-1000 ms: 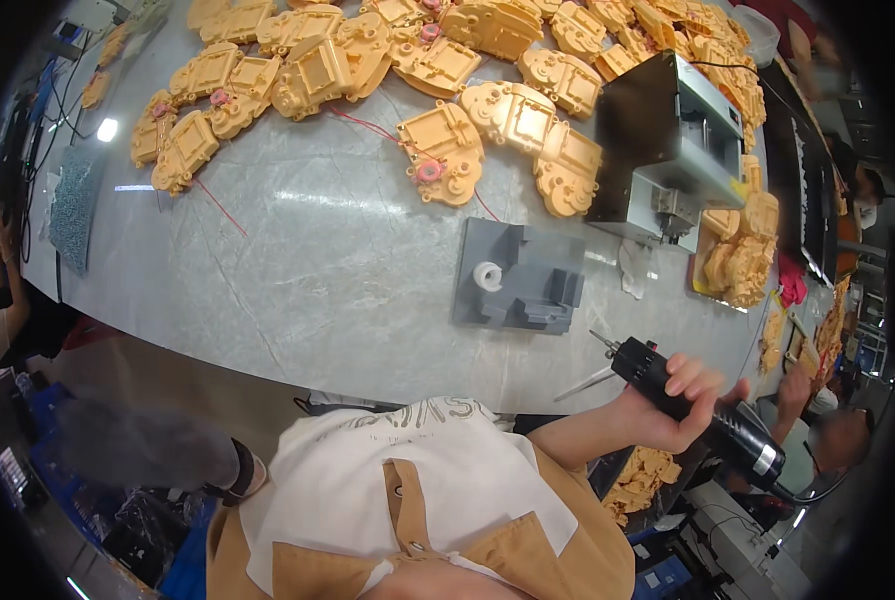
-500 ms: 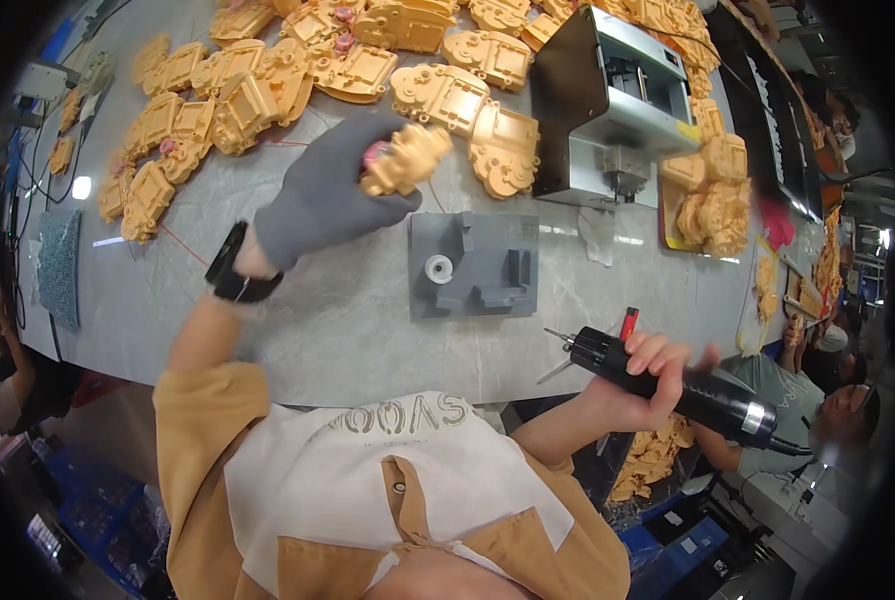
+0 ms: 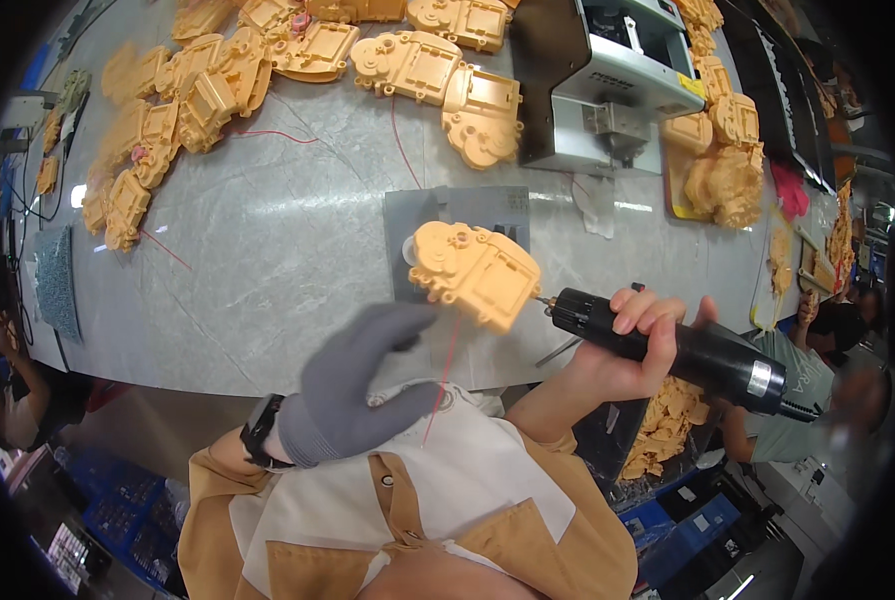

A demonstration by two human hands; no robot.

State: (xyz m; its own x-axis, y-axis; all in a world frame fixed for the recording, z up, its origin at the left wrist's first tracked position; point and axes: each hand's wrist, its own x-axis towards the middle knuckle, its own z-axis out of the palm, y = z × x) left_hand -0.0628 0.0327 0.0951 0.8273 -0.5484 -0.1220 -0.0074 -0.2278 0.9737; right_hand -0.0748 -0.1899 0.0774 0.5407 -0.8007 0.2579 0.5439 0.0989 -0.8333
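Gripping the black cylindrical electric screwdriver [image 3: 682, 348], your bare right hand [image 3: 632, 345] is wrapped fully round its barrel, fingers curled over the top; the tool's tip points toward nine o'clock and touches the right edge of the orange moulded plastic housing [image 3: 475, 272]; that housing sits on the grey metal fixture block [image 3: 447, 215] at the table's near side, at about ten o'clock from your right hand and just beside it. Your left hand [image 3: 357, 380], in a grey knit glove with a black wristwatch [image 3: 259, 430] at the cuff, is loosely half-open, fingers bent and pointing toward one o'clock; it grips nothing, and whether its fingertips touch the housing's lower edge you cannot tell; the housing lies at one o'clock from it, close by. A thin red wire [image 3: 445, 370] hangs from the housing down past the glove. On the grey marble-patterned table [image 3: 267, 260], more orange housings [image 3: 407, 65] are spread across the far side from ten to twelve o'clock; a grey and black box-shaped machine [image 3: 607, 85] stands at one o'clock; beside it, a yellow tray [image 3: 679, 200] holds a heap of orange parts [image 3: 722, 165].
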